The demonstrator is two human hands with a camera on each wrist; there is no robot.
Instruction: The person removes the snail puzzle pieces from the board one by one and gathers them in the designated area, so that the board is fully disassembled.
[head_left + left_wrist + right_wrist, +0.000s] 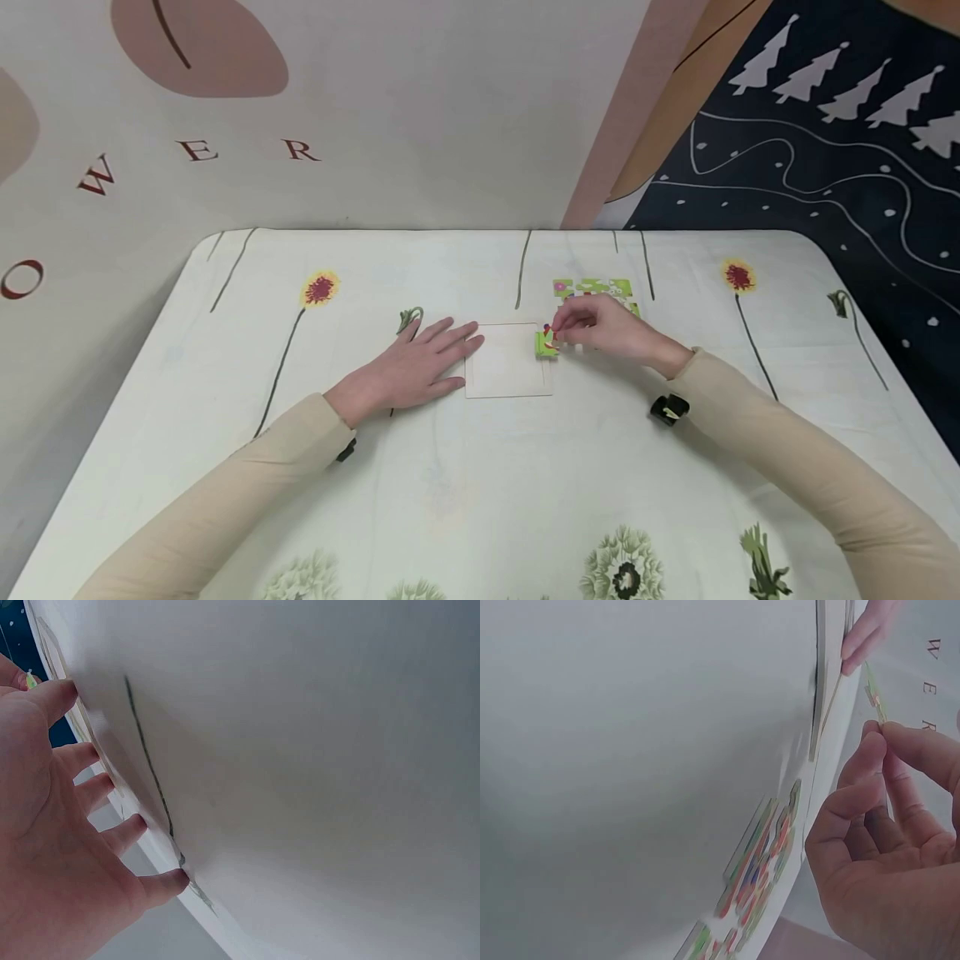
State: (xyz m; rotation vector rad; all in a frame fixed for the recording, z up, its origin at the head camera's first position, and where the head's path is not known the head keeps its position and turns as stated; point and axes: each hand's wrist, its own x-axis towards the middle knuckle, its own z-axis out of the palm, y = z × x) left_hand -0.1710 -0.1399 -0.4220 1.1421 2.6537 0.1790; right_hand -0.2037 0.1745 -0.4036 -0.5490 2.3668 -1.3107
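Note:
My right hand (600,327) pinches a green puzzle piece (546,342) with a red and blue print between thumb and fingertips. The piece is over the right edge of a shallow white puzzle tray (506,362), and in the right wrist view it is seen nearly edge-on, above the table. With fingers spread, my left hand (420,364) lies at the tray's left side, its fingertips right at the edge. In the left wrist view its fingers (126,834) are straight. More puzzle pieces (617,288) lie just beyond my right hand, partly hidden by it.
A white tablecloth (450,483) printed with flowers covers the table. Its back edge meets a pale wall (450,125) with printed letters. Dark fabric (810,167) with white trees hangs at the right. Black wrist cameras (669,409) sit on both sleeves.

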